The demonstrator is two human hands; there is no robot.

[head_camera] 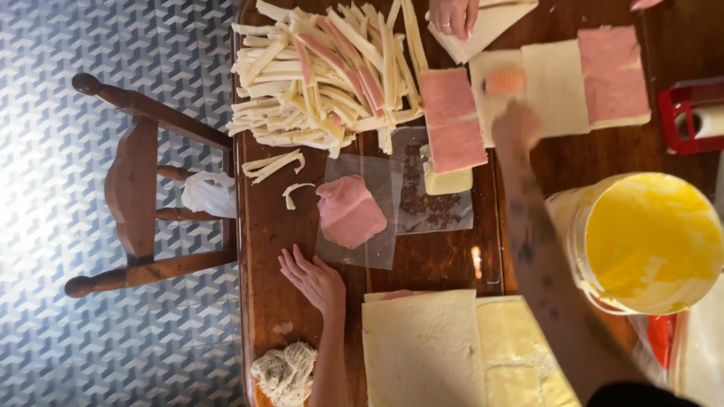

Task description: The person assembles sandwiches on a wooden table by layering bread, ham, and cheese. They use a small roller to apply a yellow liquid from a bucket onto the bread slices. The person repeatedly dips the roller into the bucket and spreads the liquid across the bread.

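My left hand [313, 279] lies flat on the wooden table [264, 226], fingers spread and holding nothing, just below a stack of pink ham slices [348, 211] on a clear plastic sheet. My right hand [516, 124], blurred, reaches over a white crustless bread slice [554, 87] and grips a short orange-handled tool [504, 81] resting on it. Ham-covered bread [452, 120] lies left of that hand, and a second ham-covered piece [612, 75] lies to its right. A yellow bucket of creamy spread [648, 241] stands beside my right forearm.
A heap of cut bread crust strips [324, 75] fills the table's far left. Another person's hand [452, 15] rests on bread at the top. Large bread slices [422, 350] and a cloth wad [285, 373] lie near me. A wooden chair [143, 188] stands left; a red holder [690, 113] sits right.
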